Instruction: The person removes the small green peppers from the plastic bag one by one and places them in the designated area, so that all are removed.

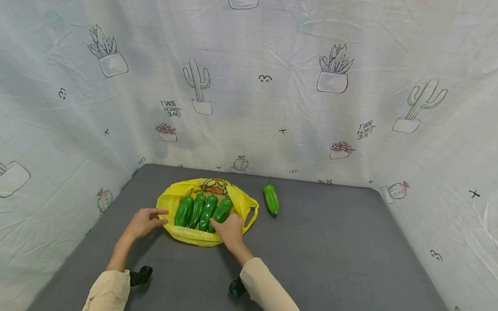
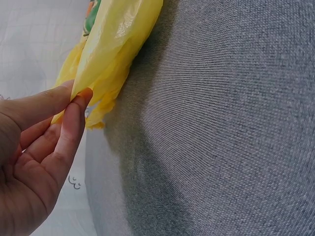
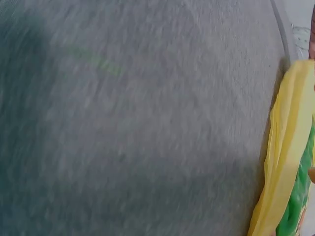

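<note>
- Your left hand (image 1: 145, 222) pinches the left edge of the yellow plastic bag (image 1: 188, 235); in the left wrist view the plastic runs between your thumb (image 2: 44, 104) and fingertips.
- Your right hand (image 1: 230, 229) reaches in at the right end of the bag, beside its handle loop (image 1: 254, 217). The thumb lies at the near end of the rightmost pepper (image 1: 222, 209), and the fingers are partly hidden. You may have that pepper in your grasp or only be touching it; the frames do not settle which, so I cannot tell. The right wrist view catches only slivers of skin at its edge.
- The bag rests on the grey cloth (image 1: 330, 242) in front of you, its mouth facing up and its near rim folded in a broad band. A cartoon print (image 1: 215, 186) in yellow and orange shows at its far side.
- Inside the bag you have four glossy green peppers lying side by side, roughly parallel and slanting away from you: the leftmost pepper (image 1: 183, 211), the second pepper (image 1: 196, 210), the third pepper (image 1: 208, 211) and the rightmost one.
- One loose pepper (image 1: 271, 200) lies on the cloth to the right of the bag, apart from it, its thin stem pointing to the back.
- Your cream sleeves (image 1: 109, 287) end above the wrists, with a black device (image 1: 141, 276) near each cuff.
- Behind the cloth hangs a pale curtain (image 1: 241, 99) printed with potted cacti and succulents.
</note>
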Action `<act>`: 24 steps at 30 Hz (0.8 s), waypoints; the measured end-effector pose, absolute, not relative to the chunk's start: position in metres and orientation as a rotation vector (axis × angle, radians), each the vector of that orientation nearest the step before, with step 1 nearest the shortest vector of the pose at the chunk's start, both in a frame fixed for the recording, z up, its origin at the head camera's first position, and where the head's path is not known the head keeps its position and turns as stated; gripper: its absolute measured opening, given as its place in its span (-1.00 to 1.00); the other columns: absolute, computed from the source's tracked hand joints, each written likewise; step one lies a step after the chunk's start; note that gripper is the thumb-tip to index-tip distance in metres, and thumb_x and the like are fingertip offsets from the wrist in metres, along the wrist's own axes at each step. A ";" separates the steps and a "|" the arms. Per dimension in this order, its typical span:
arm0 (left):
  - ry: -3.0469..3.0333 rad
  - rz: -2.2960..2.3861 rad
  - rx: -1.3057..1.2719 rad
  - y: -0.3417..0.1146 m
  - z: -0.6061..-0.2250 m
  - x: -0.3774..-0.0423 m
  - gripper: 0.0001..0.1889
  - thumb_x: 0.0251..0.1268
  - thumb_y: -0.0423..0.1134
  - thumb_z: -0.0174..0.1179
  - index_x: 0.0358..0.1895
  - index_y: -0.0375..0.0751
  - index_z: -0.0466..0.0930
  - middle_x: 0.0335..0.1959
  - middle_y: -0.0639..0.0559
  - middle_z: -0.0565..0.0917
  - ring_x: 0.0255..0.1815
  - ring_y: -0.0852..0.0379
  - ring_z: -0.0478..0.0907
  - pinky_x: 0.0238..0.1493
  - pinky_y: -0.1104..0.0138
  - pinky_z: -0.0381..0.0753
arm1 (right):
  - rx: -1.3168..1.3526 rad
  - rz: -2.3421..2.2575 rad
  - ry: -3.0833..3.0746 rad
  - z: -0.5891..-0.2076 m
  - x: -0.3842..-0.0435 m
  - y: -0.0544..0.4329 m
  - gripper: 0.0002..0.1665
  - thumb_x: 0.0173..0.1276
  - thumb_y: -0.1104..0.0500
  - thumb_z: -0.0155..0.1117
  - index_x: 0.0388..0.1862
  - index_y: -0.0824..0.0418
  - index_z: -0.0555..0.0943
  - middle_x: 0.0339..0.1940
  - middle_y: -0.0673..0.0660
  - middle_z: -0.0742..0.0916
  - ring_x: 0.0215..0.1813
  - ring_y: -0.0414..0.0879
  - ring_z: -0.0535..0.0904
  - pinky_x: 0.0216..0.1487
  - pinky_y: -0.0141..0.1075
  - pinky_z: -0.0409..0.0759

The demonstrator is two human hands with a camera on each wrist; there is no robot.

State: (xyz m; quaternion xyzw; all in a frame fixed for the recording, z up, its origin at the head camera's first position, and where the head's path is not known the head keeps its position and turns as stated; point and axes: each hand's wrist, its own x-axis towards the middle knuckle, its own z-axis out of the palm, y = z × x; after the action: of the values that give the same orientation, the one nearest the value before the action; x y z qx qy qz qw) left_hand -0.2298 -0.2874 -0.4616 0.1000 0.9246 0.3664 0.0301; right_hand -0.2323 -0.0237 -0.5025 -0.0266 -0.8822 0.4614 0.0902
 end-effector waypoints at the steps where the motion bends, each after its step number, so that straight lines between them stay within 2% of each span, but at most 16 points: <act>1: 2.853 1.131 0.307 -0.287 -0.462 -0.230 -0.61 0.27 -0.29 0.25 0.06 -0.52 0.56 -0.41 -0.08 0.63 -0.43 0.03 0.49 -0.42 0.21 0.41 | -0.091 1.331 -2.657 -0.502 -0.232 -0.026 -0.52 0.05 -0.02 0.52 -0.47 0.32 0.51 -0.66 0.03 0.47 -0.59 -0.15 0.45 -0.55 -0.34 0.44; 3: 2.857 1.131 0.299 -0.287 -0.463 -0.230 -0.61 0.27 -0.29 0.25 0.06 -0.51 0.57 -0.40 -0.07 0.63 -0.42 0.05 0.49 -0.41 0.22 0.42 | -0.108 1.258 -2.706 -0.501 -0.232 -0.031 -0.38 0.00 -0.05 0.56 -0.25 0.41 0.51 -0.49 0.13 0.55 -0.41 -0.04 0.54 -0.39 -0.26 0.54; 6: 2.862 1.122 0.306 -0.289 -0.463 -0.231 -0.61 0.27 -0.27 0.25 0.05 -0.51 0.57 -0.39 -0.08 0.63 -0.42 0.09 0.48 -0.41 0.22 0.42 | -0.116 1.235 -2.706 -0.501 -0.230 -0.036 -0.29 -0.04 0.07 0.59 -0.08 0.49 0.46 -0.32 0.23 0.56 -0.22 0.06 0.56 -0.22 -0.16 0.57; 10: 2.868 1.125 0.301 -0.289 -0.463 -0.231 -0.62 0.27 -0.28 0.25 0.05 -0.51 0.57 -0.39 -0.08 0.63 -0.43 0.08 0.48 -0.42 0.22 0.42 | -0.128 1.283 -2.662 -0.502 -0.230 -0.037 -0.36 -0.06 0.20 0.55 -0.07 0.47 0.46 -0.30 0.24 0.53 -0.24 0.06 0.51 -0.21 -0.13 0.54; 15: 2.860 1.148 0.298 -0.286 -0.464 -0.229 -0.62 0.26 -0.29 0.25 0.05 -0.51 0.57 -0.41 -0.08 0.63 -0.45 0.08 0.47 -0.42 0.25 0.41 | -0.173 1.329 -2.617 -0.506 -0.231 -0.037 -0.36 0.00 0.20 0.52 -0.01 0.49 0.46 -0.25 0.23 0.50 -0.19 0.05 0.47 -0.15 -0.12 0.52; 17: 2.859 1.152 0.303 -0.285 -0.465 -0.229 -0.62 0.26 -0.29 0.25 0.05 -0.52 0.57 -0.43 -0.07 0.62 -0.47 0.11 0.45 -0.43 0.26 0.40 | -0.176 1.334 -2.582 -0.508 -0.231 -0.038 -0.42 0.01 0.23 0.51 -0.06 0.49 0.48 -0.27 0.22 0.51 -0.19 0.05 0.48 -0.15 -0.11 0.51; 20: 2.864 1.155 0.293 -0.286 -0.465 -0.228 -0.63 0.26 -0.31 0.25 0.05 -0.52 0.57 -0.45 -0.06 0.61 -0.49 0.13 0.43 -0.45 0.28 0.40 | -0.172 1.353 -2.540 -0.509 -0.231 -0.037 -0.54 -0.02 0.27 0.48 -0.18 0.45 0.51 -0.36 0.19 0.53 -0.26 0.03 0.50 -0.23 -0.15 0.51; 24: 2.865 1.144 0.302 -0.288 -0.465 -0.228 -0.63 0.26 -0.31 0.24 0.05 -0.52 0.57 -0.42 -0.06 0.61 -0.46 0.11 0.44 -0.44 0.26 0.41 | -0.196 1.356 -2.531 -0.510 -0.234 -0.037 -0.55 -0.05 0.25 0.45 -0.22 0.42 0.48 -0.45 0.16 0.52 -0.38 -0.02 0.51 -0.39 -0.23 0.51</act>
State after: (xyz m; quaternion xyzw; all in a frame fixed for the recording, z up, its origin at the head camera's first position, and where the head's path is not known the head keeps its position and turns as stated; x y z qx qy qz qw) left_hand -0.2282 -0.2880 -0.4649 0.0974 0.9241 0.3690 0.0212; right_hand -0.2337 -0.0373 -0.5099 -0.0677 -0.8718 0.4671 0.1313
